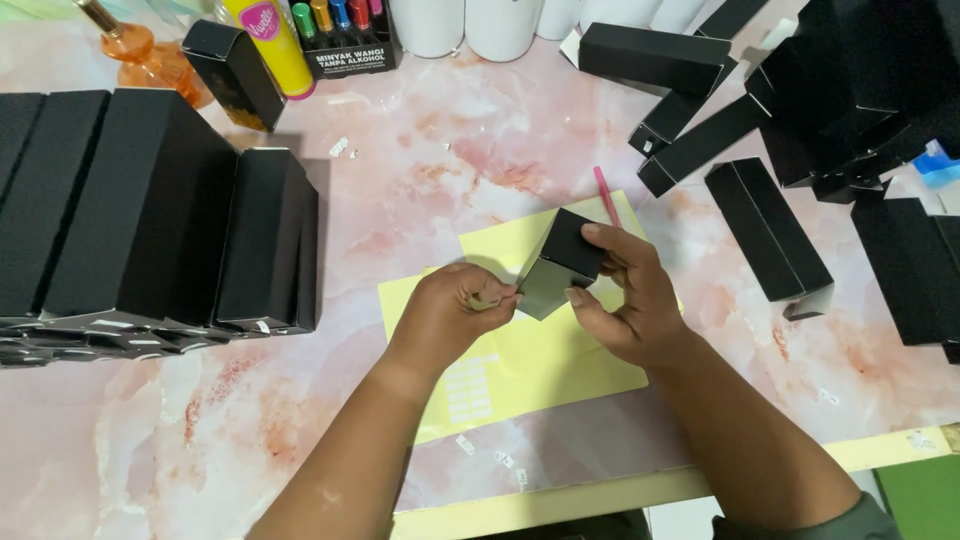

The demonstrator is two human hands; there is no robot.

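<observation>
Both hands grip a small matte-black box (562, 262): right hand (628, 300) wrapped around it, left hand (455, 310) pinching its end.

Work surface: a pink-and-white marbled table top (450, 150), evenly lit, no hard shadows. Its near edge carries a pale yellow strip (600, 492). Beyond that edge, to the right, a green patch of floor or mat (925, 495) shows, with a white patch (680, 520) just left of it. Small white paper scraps (340, 147) lie scattered across the table top. No walls or windows in view.
</observation>
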